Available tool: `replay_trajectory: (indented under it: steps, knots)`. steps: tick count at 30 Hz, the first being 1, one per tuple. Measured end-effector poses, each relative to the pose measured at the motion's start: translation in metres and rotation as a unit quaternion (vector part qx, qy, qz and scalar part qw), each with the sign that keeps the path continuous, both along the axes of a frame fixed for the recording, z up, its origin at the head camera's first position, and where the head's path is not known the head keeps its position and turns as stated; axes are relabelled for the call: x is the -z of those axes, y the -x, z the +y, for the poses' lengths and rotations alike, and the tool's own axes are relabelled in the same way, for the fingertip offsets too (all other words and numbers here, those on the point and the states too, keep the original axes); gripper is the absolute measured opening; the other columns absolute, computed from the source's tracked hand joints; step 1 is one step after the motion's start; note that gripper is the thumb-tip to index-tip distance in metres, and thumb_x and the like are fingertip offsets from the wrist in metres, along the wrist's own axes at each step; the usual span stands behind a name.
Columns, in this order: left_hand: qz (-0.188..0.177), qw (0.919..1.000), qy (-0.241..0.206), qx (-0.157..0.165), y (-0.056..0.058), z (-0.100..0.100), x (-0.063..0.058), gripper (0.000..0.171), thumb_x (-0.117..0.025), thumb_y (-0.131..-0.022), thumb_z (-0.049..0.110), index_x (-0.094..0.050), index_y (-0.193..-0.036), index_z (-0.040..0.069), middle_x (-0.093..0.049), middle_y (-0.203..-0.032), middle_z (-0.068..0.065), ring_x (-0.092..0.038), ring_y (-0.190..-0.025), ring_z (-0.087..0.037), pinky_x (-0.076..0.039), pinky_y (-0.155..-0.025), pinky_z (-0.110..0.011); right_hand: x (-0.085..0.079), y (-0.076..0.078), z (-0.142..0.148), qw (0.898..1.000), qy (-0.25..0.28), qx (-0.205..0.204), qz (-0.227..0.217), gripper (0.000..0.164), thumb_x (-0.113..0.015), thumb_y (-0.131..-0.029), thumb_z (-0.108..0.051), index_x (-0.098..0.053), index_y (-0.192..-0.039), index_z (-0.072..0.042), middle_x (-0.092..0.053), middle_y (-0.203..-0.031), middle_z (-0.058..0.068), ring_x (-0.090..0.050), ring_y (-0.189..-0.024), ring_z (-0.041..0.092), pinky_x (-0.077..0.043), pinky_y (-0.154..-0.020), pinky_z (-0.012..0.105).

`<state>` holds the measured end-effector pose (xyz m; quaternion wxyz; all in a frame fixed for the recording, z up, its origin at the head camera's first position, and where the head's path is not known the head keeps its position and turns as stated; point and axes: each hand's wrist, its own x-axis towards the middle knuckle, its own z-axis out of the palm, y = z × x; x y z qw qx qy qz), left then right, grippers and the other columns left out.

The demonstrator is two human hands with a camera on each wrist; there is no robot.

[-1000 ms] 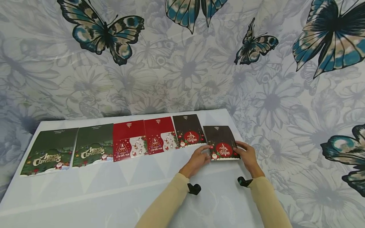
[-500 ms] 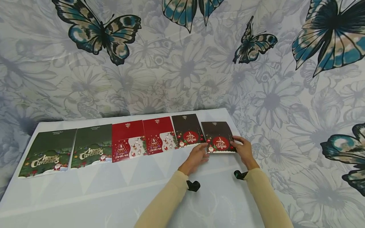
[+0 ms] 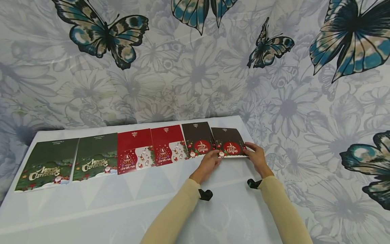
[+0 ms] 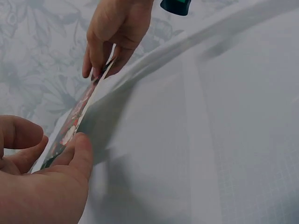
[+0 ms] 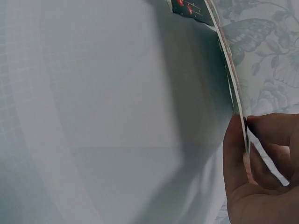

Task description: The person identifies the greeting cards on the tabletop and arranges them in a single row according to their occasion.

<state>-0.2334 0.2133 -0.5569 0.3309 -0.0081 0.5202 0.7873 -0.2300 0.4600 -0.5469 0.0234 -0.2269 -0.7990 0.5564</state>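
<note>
A dark Christmas greeting card [image 3: 229,139] with a red round print lies at the right end of a row, its near edge raised off the table. My right hand [image 3: 257,158] pinches its right edge between thumb and fingers, which the right wrist view shows clearly. At the near left corner, my left hand [image 3: 208,165] holds the card between thumb and fingers; in the left wrist view the thumb [image 4: 82,148] sits at the near edge. Just left, another dark card [image 3: 197,135] lies flat, close beside the held one.
Further left in the row are two red cards [image 3: 167,137] [image 3: 134,139] and two green cards [image 3: 96,149] [image 3: 48,157]. They lie along the back of a white-covered table [image 3: 122,210]. Behind and to the right hangs a butterfly-print cloth [image 3: 195,84].
Both hands have moved the dark card away from me and a little left, bringing it nearly in line with the row. The other cards stay in place; the view has shifted slightly.
</note>
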Motion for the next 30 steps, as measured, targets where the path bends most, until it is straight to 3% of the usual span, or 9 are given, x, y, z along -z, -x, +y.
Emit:
replay_trajectory:
  steps: [6,11,14,16,20,23,26,30]
  knots:
    - [0.008,0.9999,-0.006,-0.008,0.002,0.004,-0.002,0.044,-0.044,-0.104,0.004,-0.042,-0.147,0.001,-0.037,-0.154,-0.02,-0.044,-0.14,-0.035,-0.037,-0.116,-0.044,0.0,0.003,0.001,0.997,0.061,0.043,0.006,0.055,-0.061,-0.096,0.0,-0.042,-0.147,0.008,-0.046,-0.148,0.03,-0.061,-0.083,-0.008,-0.052,-0.072,0.011]
    - [0.01,0.9998,-0.007,-0.012,0.004,0.006,-0.002,0.046,-0.045,-0.102,0.002,-0.042,-0.148,0.001,-0.037,-0.153,-0.021,-0.043,-0.141,-0.037,-0.037,-0.116,-0.045,-0.002,0.001,0.003,0.993,0.115,0.033,0.0,0.061,-0.055,-0.099,0.0,-0.03,-0.154,0.004,-0.038,-0.156,0.024,-0.061,-0.088,-0.007,-0.057,-0.085,0.023]
    - [0.016,0.9999,0.001,-0.005,0.004,0.005,-0.002,0.05,-0.044,-0.101,0.001,-0.04,-0.15,0.002,-0.033,-0.158,-0.021,-0.039,-0.144,-0.038,-0.037,-0.116,-0.046,-0.004,0.0,0.003,0.99,0.138,0.023,-0.005,0.063,-0.051,-0.101,0.0,-0.024,-0.157,0.001,-0.033,-0.16,0.02,-0.061,-0.094,-0.001,-0.057,-0.093,0.034]
    - [0.018,0.9998,0.006,0.003,0.005,0.005,-0.001,0.052,-0.043,-0.101,0.001,-0.038,-0.153,0.004,-0.029,-0.161,-0.02,-0.036,-0.145,-0.038,-0.037,-0.116,-0.046,-0.005,0.0,0.001,0.989,0.144,0.025,-0.008,0.064,-0.051,-0.1,0.001,-0.022,-0.158,0.001,-0.03,-0.162,0.02,-0.061,-0.103,0.005,-0.056,-0.095,0.036]
    - [0.015,0.9999,-0.001,0.008,0.007,0.005,-0.001,0.056,-0.042,-0.101,0.001,-0.033,-0.156,0.007,-0.024,-0.163,-0.02,-0.034,-0.147,-0.038,-0.036,-0.117,-0.046,-0.003,0.002,-0.005,0.988,0.147,0.056,-0.003,0.066,-0.049,-0.097,0.009,-0.023,-0.157,0.003,-0.027,-0.162,0.022,-0.051,-0.128,0.024,-0.055,-0.094,0.028]
    - [0.013,0.9999,-0.004,0.006,0.007,0.003,-0.001,0.055,-0.041,-0.103,0.002,-0.03,-0.157,0.007,-0.024,-0.164,-0.02,-0.034,-0.147,-0.037,-0.035,-0.117,-0.046,0.001,0.004,-0.009,0.984,0.149,0.093,0.009,0.067,-0.049,-0.093,0.015,-0.026,-0.155,0.005,-0.03,-0.16,0.024,-0.041,-0.138,0.033,-0.055,-0.091,0.023]
    - [0.014,0.9999,0.0,0.007,0.007,0.001,0.001,0.054,-0.042,-0.104,0.004,-0.031,-0.157,0.007,-0.025,-0.164,-0.019,-0.034,-0.147,-0.036,-0.036,-0.117,-0.045,0.006,0.008,-0.012,0.98,0.149,0.129,0.021,0.067,-0.051,-0.091,0.017,-0.03,-0.154,0.005,-0.033,-0.157,0.025,-0.046,-0.133,0.032,-0.056,-0.09,0.023]
    - [0.017,0.9998,0.004,0.013,0.007,-0.002,0.004,0.054,-0.04,-0.103,0.003,-0.031,-0.157,0.007,-0.027,-0.163,-0.018,-0.035,-0.147,-0.037,-0.036,-0.117,-0.045,0.01,0.014,-0.016,0.976,0.139,0.166,0.024,0.067,-0.055,-0.091,0.016,-0.034,-0.153,0.003,-0.039,-0.152,0.024,-0.059,-0.106,0.02,-0.056,-0.094,0.03]
